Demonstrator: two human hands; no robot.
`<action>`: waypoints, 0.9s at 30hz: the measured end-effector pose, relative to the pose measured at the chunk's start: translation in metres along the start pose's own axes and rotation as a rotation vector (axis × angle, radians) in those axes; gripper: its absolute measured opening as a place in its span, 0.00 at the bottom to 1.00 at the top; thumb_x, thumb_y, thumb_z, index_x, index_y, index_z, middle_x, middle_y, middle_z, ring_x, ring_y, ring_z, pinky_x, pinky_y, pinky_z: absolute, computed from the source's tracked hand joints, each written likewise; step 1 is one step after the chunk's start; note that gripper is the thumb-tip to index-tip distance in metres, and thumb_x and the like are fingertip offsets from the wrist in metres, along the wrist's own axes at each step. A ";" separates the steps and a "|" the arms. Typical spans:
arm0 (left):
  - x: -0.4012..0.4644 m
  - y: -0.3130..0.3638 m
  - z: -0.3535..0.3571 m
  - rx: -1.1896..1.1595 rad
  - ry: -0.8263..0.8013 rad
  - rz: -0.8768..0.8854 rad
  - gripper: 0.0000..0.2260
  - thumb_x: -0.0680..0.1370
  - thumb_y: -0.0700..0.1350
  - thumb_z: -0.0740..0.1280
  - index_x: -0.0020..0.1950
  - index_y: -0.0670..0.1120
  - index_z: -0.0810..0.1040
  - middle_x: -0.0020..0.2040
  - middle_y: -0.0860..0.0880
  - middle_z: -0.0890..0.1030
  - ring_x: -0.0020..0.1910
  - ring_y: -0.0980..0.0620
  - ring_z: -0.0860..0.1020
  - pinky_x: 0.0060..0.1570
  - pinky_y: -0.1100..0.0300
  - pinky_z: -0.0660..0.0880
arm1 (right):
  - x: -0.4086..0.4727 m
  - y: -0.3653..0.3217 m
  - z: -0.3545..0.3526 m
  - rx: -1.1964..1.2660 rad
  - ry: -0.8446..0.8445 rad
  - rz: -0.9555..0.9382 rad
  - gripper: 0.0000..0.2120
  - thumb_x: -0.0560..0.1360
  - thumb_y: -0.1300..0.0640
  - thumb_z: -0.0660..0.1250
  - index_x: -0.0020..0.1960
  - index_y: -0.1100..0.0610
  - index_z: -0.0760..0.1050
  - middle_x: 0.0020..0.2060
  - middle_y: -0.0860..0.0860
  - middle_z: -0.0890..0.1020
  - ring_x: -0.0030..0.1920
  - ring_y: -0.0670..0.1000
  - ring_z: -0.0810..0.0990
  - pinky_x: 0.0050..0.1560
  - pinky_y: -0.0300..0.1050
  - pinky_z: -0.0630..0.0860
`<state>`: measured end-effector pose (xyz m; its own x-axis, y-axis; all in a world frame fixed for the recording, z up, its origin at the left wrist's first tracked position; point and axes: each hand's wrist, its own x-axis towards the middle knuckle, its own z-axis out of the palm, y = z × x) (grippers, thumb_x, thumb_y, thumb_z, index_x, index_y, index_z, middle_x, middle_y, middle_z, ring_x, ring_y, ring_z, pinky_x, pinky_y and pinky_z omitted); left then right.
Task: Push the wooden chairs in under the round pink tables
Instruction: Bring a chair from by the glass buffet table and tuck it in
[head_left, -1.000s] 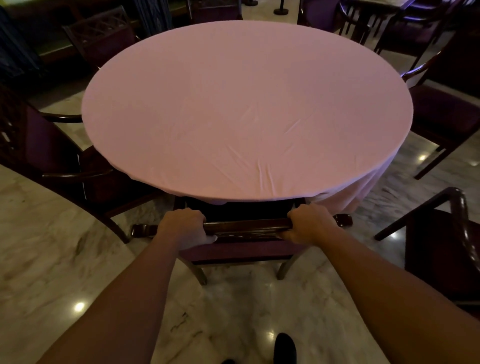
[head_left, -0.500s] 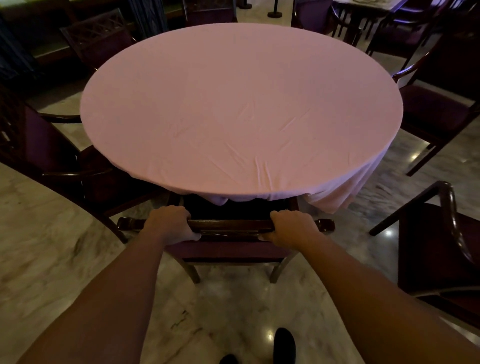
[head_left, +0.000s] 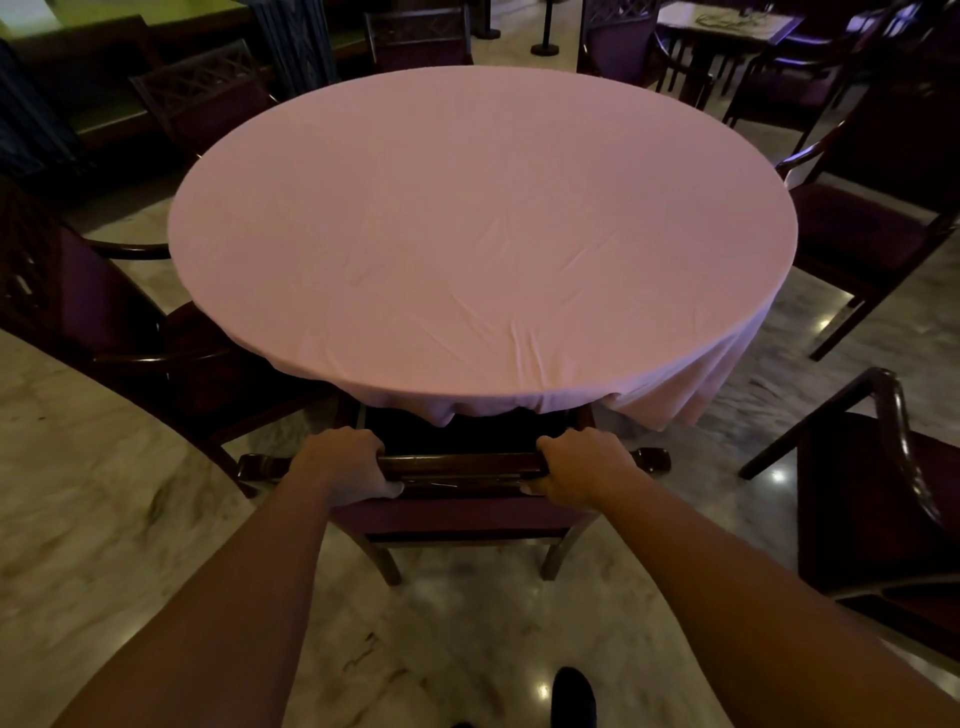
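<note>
A dark shoe (head_left: 573, 696) shows at the bottom edge, cut off by the frame. Both arms reach straight forward. The left hand (head_left: 347, 470) and right hand (head_left: 582, 467) each grip the top rail of the chair (head_left: 467, 467), knuckles up, fingers curled over the far side and hidden. The chair's seat is tucked under the desk (head_left: 478, 234) at its near edge, hidden by the pink cloth. Other chairs (head_left: 872, 234) ring the desk, dark and hard to make out. No writing is legible.
</note>
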<state>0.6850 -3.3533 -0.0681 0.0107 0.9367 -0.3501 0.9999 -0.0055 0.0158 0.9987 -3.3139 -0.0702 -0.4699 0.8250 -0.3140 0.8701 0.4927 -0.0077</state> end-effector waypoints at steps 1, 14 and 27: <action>-0.001 0.000 0.000 0.002 0.005 -0.003 0.21 0.68 0.70 0.70 0.47 0.54 0.82 0.40 0.54 0.79 0.41 0.52 0.79 0.40 0.55 0.77 | 0.000 -0.002 -0.001 -0.004 -0.014 0.004 0.24 0.77 0.31 0.63 0.57 0.51 0.74 0.47 0.51 0.81 0.45 0.53 0.80 0.48 0.50 0.78; -0.011 0.012 -0.001 -0.030 0.010 -0.043 0.17 0.73 0.62 0.72 0.53 0.52 0.78 0.47 0.52 0.80 0.49 0.49 0.80 0.46 0.53 0.77 | -0.024 -0.007 0.001 0.086 -0.022 0.063 0.28 0.78 0.40 0.66 0.71 0.52 0.65 0.64 0.55 0.77 0.63 0.58 0.76 0.65 0.57 0.72; -0.039 0.071 -0.025 -0.063 -0.004 0.131 0.14 0.75 0.54 0.69 0.57 0.50 0.75 0.56 0.47 0.81 0.55 0.44 0.80 0.53 0.49 0.77 | -0.099 -0.020 -0.014 0.260 -0.017 0.124 0.36 0.81 0.40 0.63 0.83 0.50 0.53 0.83 0.54 0.50 0.82 0.57 0.51 0.77 0.59 0.60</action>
<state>0.7553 -3.3815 -0.0298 0.1417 0.9278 -0.3452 0.9871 -0.1060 0.1203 1.0262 -3.4014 -0.0255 -0.3569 0.8687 -0.3436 0.9307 0.2992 -0.2104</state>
